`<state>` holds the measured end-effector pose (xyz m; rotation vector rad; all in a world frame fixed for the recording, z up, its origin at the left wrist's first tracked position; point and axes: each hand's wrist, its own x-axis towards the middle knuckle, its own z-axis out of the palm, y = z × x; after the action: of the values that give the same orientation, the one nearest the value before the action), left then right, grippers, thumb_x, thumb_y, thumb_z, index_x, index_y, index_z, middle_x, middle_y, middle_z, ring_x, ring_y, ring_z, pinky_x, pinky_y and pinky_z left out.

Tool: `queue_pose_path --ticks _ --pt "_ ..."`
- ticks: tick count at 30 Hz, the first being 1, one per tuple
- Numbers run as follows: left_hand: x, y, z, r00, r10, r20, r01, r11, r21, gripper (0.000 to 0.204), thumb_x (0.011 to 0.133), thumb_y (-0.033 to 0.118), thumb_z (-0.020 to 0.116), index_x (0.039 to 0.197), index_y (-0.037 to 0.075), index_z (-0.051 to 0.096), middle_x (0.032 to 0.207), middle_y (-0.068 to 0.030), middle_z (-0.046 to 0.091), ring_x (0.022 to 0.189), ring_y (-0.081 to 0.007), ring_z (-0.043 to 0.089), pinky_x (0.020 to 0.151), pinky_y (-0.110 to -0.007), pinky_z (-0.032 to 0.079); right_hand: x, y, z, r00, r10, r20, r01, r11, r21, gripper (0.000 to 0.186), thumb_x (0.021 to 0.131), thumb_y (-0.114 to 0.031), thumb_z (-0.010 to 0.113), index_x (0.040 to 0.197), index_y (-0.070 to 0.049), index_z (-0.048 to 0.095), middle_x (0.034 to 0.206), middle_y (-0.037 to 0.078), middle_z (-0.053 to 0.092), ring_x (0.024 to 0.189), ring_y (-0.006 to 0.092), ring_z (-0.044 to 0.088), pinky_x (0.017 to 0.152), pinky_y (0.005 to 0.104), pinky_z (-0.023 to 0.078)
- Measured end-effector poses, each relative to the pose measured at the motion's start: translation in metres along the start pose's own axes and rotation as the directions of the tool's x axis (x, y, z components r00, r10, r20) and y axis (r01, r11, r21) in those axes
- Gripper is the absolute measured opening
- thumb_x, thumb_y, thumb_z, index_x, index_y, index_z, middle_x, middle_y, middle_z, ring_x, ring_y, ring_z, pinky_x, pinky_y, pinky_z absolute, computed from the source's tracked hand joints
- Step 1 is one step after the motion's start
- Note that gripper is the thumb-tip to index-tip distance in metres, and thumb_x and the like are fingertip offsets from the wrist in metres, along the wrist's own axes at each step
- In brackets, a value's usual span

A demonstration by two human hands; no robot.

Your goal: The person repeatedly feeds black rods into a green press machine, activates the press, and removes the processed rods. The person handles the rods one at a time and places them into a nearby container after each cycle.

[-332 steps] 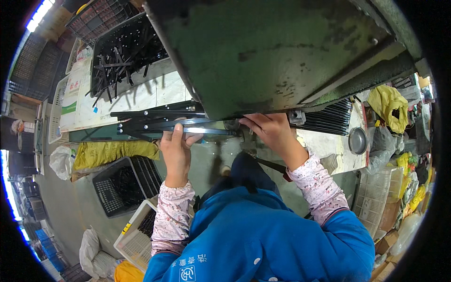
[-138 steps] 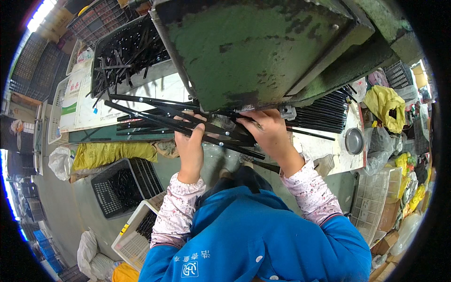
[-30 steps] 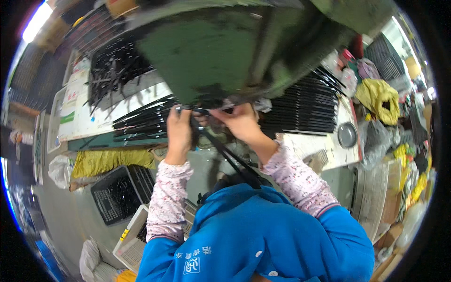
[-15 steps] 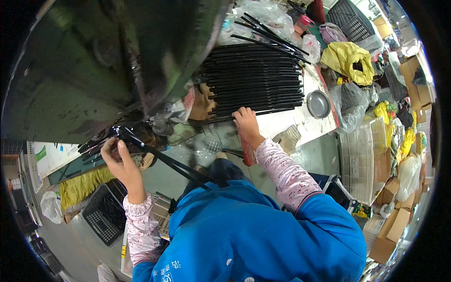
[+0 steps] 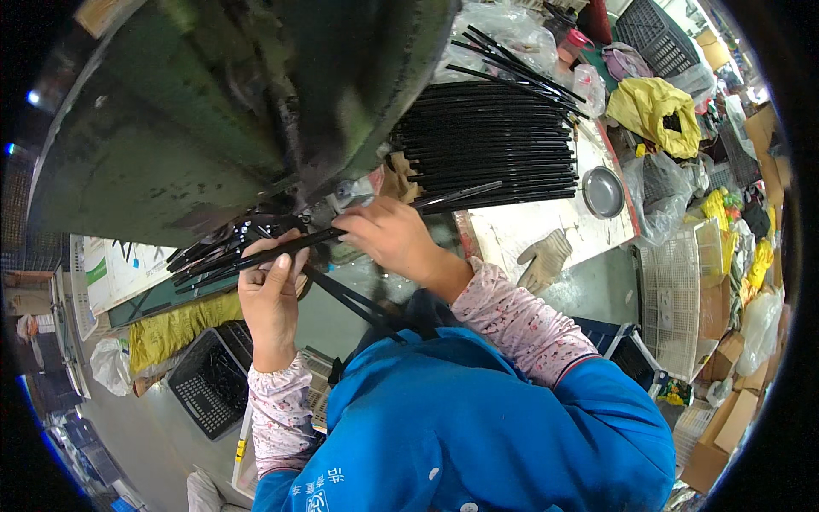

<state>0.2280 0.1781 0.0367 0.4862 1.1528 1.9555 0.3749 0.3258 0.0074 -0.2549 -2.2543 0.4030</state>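
One slim black tube [image 5: 461,194] lies slantwise in front of me, and both of my hands are on it. My left hand [image 5: 271,294] pinches it between thumb and fingers, close to the machine's lower edge. Farther along, my right hand [image 5: 397,243] is closed round its middle; the tube's right end sticks out past that hand, over the front of the stack. The stack of black tubes [image 5: 495,141] lies side by side on the white tabletop. More dark rods [image 5: 200,256] jut out at the left, beside my left hand, and their far ends are hidden under the machine.
A big dark green machine [image 5: 213,111] fills the upper left. On the white table [image 5: 512,226] are a round metal dish [image 5: 604,192] and a glove [image 5: 546,260]. A black crate [image 5: 209,384] stands on the floor at left, a white crate [image 5: 670,299] at right, near cardboard boxes.
My right hand has left the stack's front edge and moved left, bringing a tube across. My left hand has shifted right and closed on that tube. The view has shifted slightly.
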Motion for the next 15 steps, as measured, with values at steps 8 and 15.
queue_pose_path --ticks 8,15 --pt "-0.005 0.004 -0.022 0.997 -0.021 -0.076 0.027 0.996 0.082 0.018 0.092 0.004 0.058 0.109 -0.002 0.053 0.101 -0.0201 0.066 0.086 -0.0254 0.068 0.076 -0.033 0.057 0.013 -0.01 0.002 0.978 0.184 0.095 -0.189 0.981 0.039 0.025 0.076 -0.015 0.074 0.1 -0.011 0.071 0.097 0.005 0.068 0.08 0.0233 0.067 0.071 0.0328 0.053" --pt "-0.02 0.002 -0.038 0.791 -0.601 0.117 0.326 0.575 0.75 0.031 0.092 0.025 0.064 0.097 -0.006 0.064 0.08 -0.011 0.068 0.065 -0.015 0.065 0.057 -0.026 0.054 0.033 -0.026 0.001 0.976 0.216 0.0 -0.215 0.975 -0.057 0.019 0.073 -0.009 0.075 0.092 -0.007 0.07 0.087 0.009 0.068 0.078 0.0275 0.065 0.068 0.0348 0.054"
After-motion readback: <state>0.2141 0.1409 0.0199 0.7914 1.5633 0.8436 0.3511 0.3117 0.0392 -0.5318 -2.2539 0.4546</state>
